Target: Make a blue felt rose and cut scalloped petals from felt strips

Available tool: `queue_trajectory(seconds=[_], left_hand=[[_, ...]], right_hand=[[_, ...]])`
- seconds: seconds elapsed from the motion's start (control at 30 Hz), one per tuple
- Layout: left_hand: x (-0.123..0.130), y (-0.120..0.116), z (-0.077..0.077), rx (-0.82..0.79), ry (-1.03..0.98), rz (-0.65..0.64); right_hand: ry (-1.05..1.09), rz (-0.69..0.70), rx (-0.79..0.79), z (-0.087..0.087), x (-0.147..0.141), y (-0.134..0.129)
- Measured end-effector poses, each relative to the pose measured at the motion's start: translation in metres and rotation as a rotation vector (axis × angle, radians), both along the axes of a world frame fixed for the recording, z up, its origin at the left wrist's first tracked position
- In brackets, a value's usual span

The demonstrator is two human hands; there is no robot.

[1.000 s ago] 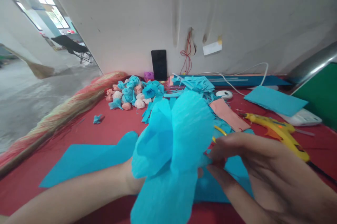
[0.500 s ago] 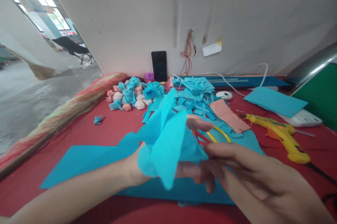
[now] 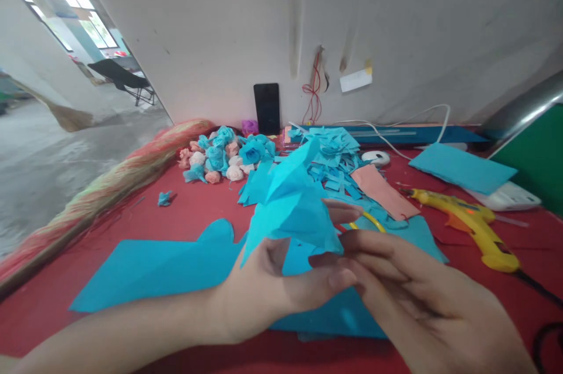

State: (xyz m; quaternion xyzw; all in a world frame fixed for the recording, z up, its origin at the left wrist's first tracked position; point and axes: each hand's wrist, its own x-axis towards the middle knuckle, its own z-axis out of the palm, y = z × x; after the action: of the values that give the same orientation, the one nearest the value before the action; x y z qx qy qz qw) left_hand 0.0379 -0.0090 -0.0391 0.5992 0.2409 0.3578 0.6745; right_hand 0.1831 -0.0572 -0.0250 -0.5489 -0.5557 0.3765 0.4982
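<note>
Blue crepe-paper flower (image 3: 292, 204) was up off the table, well left of the glue gun (image 3: 472, 224), held in both hands. Left hand (image 3: 259, 298) curled around its lower part, thumb near side, fingers mostly hidden behind; how tightly they pressed, can't tell. Right hand (image 3: 426, 298) had thumb and fingertips nearly together at the gathered base, seemingly pinching it; exact contact hidden. Gripping low probably left the petals loose and uncrushed.

Large blue sheet (image 3: 149, 268) lay flat under the hands, also left of the glue gun. Pink paper (image 3: 385, 192) lay just left of it, strip pile (image 3: 334, 151) beyond that, likely within easy reach. Finished-looking flower heads (image 3: 215, 157) sat bunched far left of it, presumably out of the way. Phone (image 3: 267, 107) stood behind and left of it, leaning on the wall, apparently for support.
</note>
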Motion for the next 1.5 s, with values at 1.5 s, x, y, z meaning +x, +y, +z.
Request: queue_trajectory(seconds=[1.5], left_hand=[[0.004,0.005,-0.006,-0.244,-0.31,0.042]], right_hand=[[0.721,0.281,-0.285,-0.016,-0.004,0.008]])
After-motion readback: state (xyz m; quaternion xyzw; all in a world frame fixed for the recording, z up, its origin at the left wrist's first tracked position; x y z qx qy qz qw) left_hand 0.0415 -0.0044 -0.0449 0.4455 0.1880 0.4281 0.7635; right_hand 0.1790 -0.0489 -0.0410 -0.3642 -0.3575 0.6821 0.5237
